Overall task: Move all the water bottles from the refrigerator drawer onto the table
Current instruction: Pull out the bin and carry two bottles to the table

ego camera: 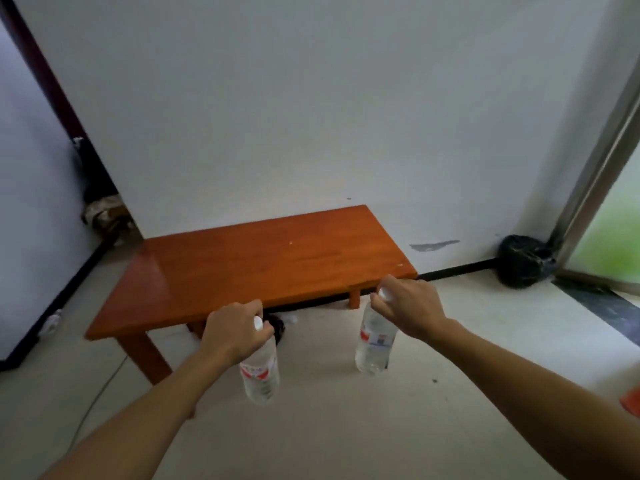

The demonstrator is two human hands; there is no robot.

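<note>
White wall fills most of the head view, scuffed grey patch low on the right. Pale floor below, with a thin cable lying on it at lower left. Low orange-brown wooden counter stands against the wall, top bare, glossy at the left end, legs visible at the near left and far right. Metal door frame runs up the right edge, green blur behind the glass. Dark door frame at the far left, some clutter at its base, too blurred to name. Black bag sits on the floor in the right corner beside the door frame.

Both forearms reach in from the bottom corners. Left hand is closed around the neck of the left water bottle, fingers wrapped just under the white cap; bottle hangs roughly upright, clear with a red-and-white label, held in the air in front of the counter's near edge, not touching it. Right hand is closed the same way on the neck of the right water bottle, white cap showing between the fingers; bottle hangs upright, clear, red-and-white label, in the air off the counter's right end near the far leg. Bottles well apart. Small dark object on the floor under the counter edge between the hands, cannot tell what. Orange scrap at the right edge of the floor.
</note>
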